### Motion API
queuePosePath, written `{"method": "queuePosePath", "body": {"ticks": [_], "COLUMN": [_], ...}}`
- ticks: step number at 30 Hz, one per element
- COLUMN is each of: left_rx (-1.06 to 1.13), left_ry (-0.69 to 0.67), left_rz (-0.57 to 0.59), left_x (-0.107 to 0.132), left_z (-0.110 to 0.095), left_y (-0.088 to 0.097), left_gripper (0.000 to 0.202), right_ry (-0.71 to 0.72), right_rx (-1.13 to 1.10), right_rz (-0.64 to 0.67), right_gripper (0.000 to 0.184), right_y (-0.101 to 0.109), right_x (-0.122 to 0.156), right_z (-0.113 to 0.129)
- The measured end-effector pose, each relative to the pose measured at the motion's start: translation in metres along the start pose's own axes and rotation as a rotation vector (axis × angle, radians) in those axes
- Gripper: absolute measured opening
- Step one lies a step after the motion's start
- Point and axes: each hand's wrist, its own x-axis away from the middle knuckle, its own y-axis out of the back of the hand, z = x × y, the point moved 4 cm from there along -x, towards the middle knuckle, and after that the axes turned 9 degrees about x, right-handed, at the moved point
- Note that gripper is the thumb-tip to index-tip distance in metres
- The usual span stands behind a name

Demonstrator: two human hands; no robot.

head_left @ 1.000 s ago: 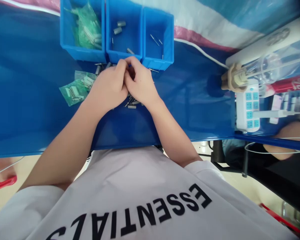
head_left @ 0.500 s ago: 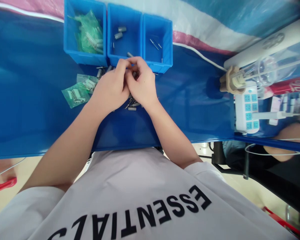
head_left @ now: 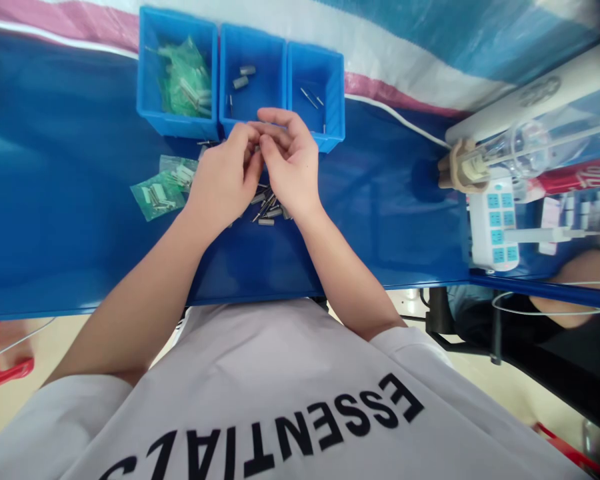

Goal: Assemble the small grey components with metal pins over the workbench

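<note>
My left hand (head_left: 223, 179) and my right hand (head_left: 296, 168) meet at the front of the blue bins, fingertips together. The fingers of the left are curled in a pinch. On the right, thumb and fingers close toward the same spot, with the upper finger held straighter. Whatever sits between the fingertips is hidden. Below the hands lies a pile of small metal cylinders and thin pins (head_left: 266, 208), partly covered by them. Left of my left hand is a green-tinted plastic bag of small pale parts (head_left: 156, 196), beside a similar bag (head_left: 179, 168).
Three blue bins stand in a row: the left bin (head_left: 178, 127) holds a green bag, the middle bin (head_left: 253, 40) a few cylinders, the right bin (head_left: 334, 141) thin pins. On the right are a power strip (head_left: 495, 227), a cup (head_left: 463, 167) and another person's arm (head_left: 580, 273).
The right hand's fingers have opened out slightly, the upper one lifting and straightening. More of the metal pile shows below. The whole view has shifted a little.
</note>
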Motion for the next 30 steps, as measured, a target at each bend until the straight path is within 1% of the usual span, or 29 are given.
{"method": "queuePosePath", "body": {"ticks": [3, 6, 8, 12, 15, 19, 22, 24, 27, 30], "left_rx": [0.005, 0.078, 0.092, 0.067, 0.022, 0.072, 0.067, 0.089, 0.068, 0.084], "left_ry": [0.001, -0.018, -0.005, 0.011, 0.024, 0.012, -0.037, -0.066, -0.047, -0.039], "left_rz": [-0.019, -0.078, -0.118, -0.200, -0.266, -0.266, -0.273, -0.246, -0.198, -0.184], "left_x": [0.000, 0.000, 0.000, 0.000, 0.000, 0.000, 0.001, 0.001, 0.002, 0.002], "left_z": [0.003, 0.002, 0.003, 0.000, -0.004, -0.007, -0.011, -0.015, -0.017, -0.015], "left_y": [0.001, 0.004, 0.006, 0.010, 0.012, 0.013, 0.013, 0.011, 0.007, 0.006], "left_gripper": [0.028, 0.031, 0.034, 0.038, 0.041, 0.041, 0.034, 0.028, 0.027, 0.027], "right_ry": [-0.019, -0.058, -0.083, -0.110, -0.088, -0.048, -0.093, -0.135, -0.177, -0.192], "right_rx": [0.007, -0.019, -0.049, -0.071, -0.096, -0.163, -0.158, -0.138, -0.125, -0.114], "right_rz": [0.010, -0.006, -0.005, 0.009, 0.016, 0.002, -0.027, -0.041, -0.045, -0.046], "right_gripper": [0.058, 0.059, 0.058, 0.054, 0.050, 0.049, 0.050, 0.054, 0.058, 0.058], "right_y": [-0.001, -0.002, -0.003, -0.004, -0.004, -0.004, -0.003, -0.002, -0.001, -0.001], "right_x": [0.000, 0.001, 0.002, 0.005, 0.006, 0.005, 0.004, 0.004, 0.003, 0.004], "right_z": [0.002, 0.005, 0.008, 0.015, 0.019, 0.018, 0.013, 0.009, 0.007, 0.008]}}
